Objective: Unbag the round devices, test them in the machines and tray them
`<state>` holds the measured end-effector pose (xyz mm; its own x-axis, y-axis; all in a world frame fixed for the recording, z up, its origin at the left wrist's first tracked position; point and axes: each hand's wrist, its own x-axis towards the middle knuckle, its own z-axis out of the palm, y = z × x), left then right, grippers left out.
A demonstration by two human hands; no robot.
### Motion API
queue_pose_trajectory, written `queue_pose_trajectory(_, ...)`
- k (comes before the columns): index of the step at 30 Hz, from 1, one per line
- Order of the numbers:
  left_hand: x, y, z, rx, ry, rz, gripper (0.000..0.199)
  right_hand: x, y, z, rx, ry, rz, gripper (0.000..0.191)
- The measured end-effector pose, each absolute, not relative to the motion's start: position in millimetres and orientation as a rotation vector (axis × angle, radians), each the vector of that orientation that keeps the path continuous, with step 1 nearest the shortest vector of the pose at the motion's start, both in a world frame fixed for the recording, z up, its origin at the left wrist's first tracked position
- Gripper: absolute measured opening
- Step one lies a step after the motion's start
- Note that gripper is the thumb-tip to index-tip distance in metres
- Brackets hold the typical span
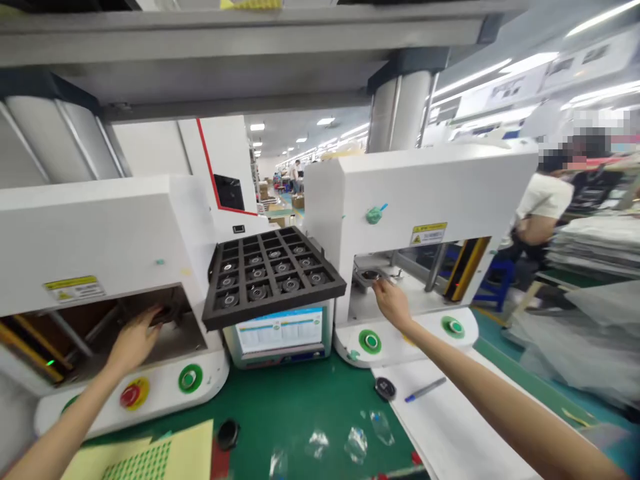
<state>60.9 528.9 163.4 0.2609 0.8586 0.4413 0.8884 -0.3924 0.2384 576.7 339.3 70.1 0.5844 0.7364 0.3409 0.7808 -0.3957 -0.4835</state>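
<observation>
My left hand (pixel 134 341) reaches into the opening of the left white press (pixel 105 227). Its fingers are drawn together against a dark part (pixel 171 312) in the shadow, whose shape I cannot make out. At the right white press (pixel 430 187), my right hand (pixel 393 303) pinches the near edge of a round black part (pixel 371 275), which sits at the fixture inside. Between the presses, a black compartment tray (pixel 275 299) holds several round black watch-like parts (pixel 258 292), tilted above a lit screen (pixel 280 331).
Green buttons (pixel 371 342) and a red stop button (pixel 131 396) line the press fronts. On the green mat (pixel 280 407) lie a black round piece (pixel 229 433), a watch-like disc (pixel 385 388), clear plastic bits (pixel 356 443) and yellow sheets (pixel 187 447). A pen (pixel 425 389) rests on white paper (pixel 450 427).
</observation>
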Motion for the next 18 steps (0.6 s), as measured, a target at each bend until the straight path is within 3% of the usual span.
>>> queue_pose_trajectory(5, 61.9, 417.2, 76.6, -2.796, -1.732, -0.423, 0.024, 433.9, 319.8, 2.3, -2.199, -1.427, 0.448, 0.03)
queue_pose_trajectory(9, 84.2, 365.7, 29.2, -2.958, -1.665, -0.212, 0.019, 356.9, 343.8, -16.3, -2.176, -1.51, 0.653, 0.031)
queue_pose_trajectory(18, 93.0, 372.0, 18.4, -3.046, -1.547, -0.047, 0.036, 342.8, 358.2, -9.9, -2.317, -1.405, 0.624, 0.031)
